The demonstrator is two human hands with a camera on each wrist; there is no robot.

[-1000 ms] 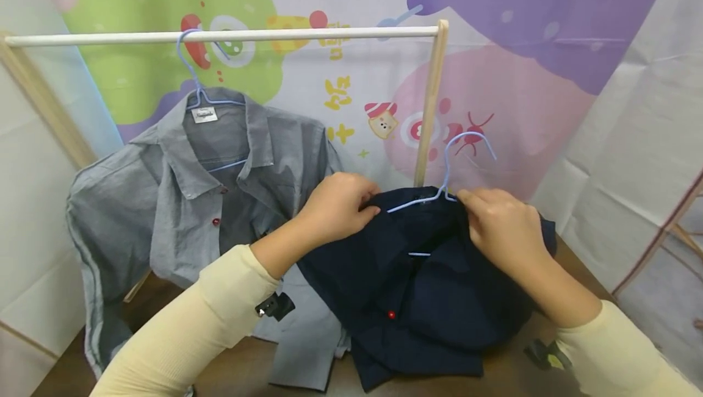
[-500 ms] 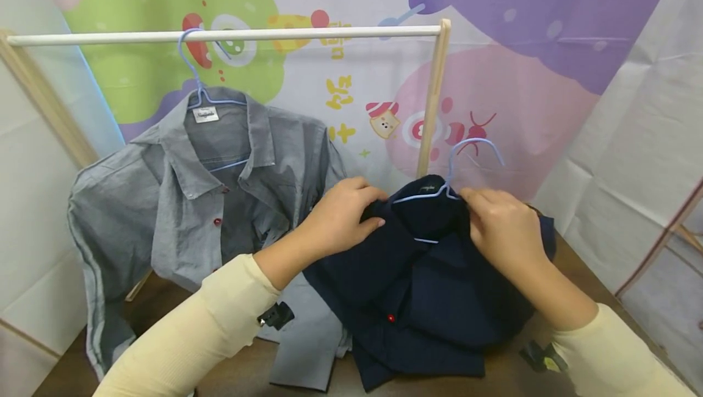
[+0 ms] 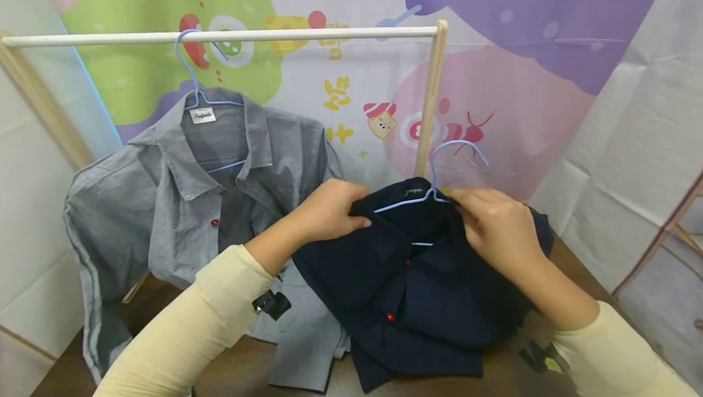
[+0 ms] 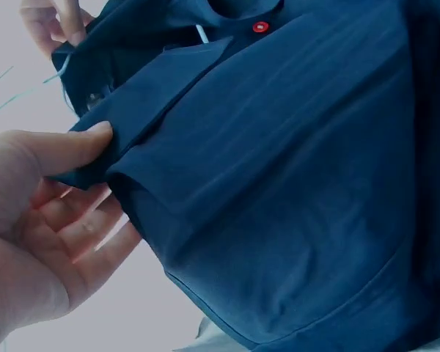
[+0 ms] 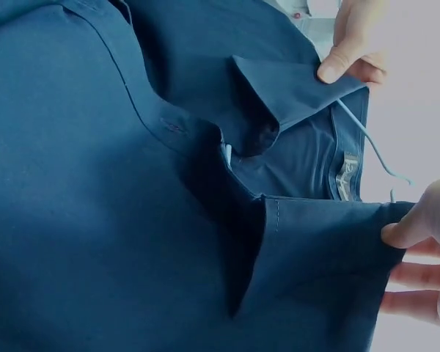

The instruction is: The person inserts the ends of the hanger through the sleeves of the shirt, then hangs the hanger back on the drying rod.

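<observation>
A dark navy shirt (image 3: 439,299) with red buttons is on a light blue wire hanger (image 3: 434,168), whose hook sticks up out of the collar. My left hand (image 3: 329,211) pinches the left side of the collar between thumb and fingers; the left wrist view shows the thumb (image 4: 77,150) on top of the cloth. With my right hand (image 3: 497,223) I pinch the collar's other side, close to the hanger's neck. In the right wrist view the collar (image 5: 330,242) stands spread between both hands, and a label (image 5: 346,176) shows inside it.
A grey shirt (image 3: 187,183) hangs on another blue hanger (image 3: 189,61) from the white rail (image 3: 307,35) of a wooden rack. The rack's right post (image 3: 431,98) stands just behind the navy shirt. Beneath lies a brown tabletop (image 3: 241,372); a printed cloth (image 3: 511,80) hangs behind.
The navy collar has opened out, so its label now shows. The hanger's hook shifted right, then back left. Both hands still hold the collar, the left slightly further left.
</observation>
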